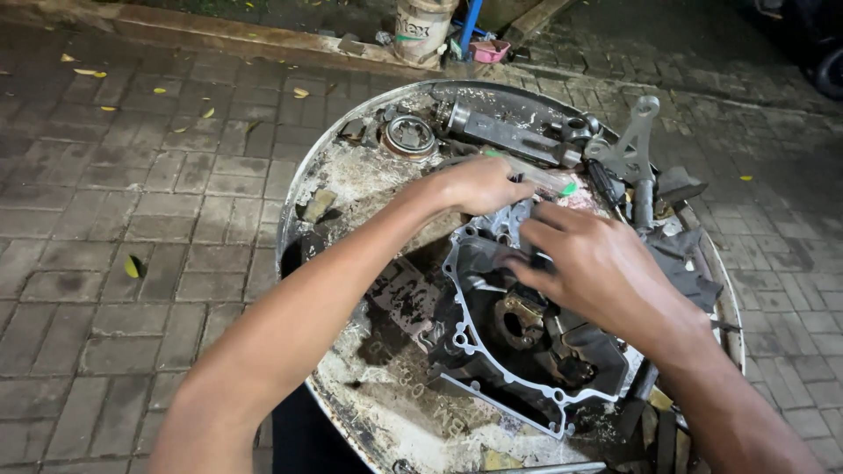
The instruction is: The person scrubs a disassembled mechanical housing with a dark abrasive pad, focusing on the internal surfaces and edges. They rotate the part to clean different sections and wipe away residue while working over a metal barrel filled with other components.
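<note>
A dark engine crankcase half with a pale gasket rim lies open side up on a round, dirty metal drum top. My left hand rests at the case's far edge, fingers curled over a thin tool with a clear and green handle. My right hand hovers over the middle of the case, fingers bent down onto its inner parts; what they pinch is hidden.
A round bearing, a grey metal shaft part and a bracket arm lie at the drum's far side. Dark rags sit at the right. A bucket stands beyond on the brick paving.
</note>
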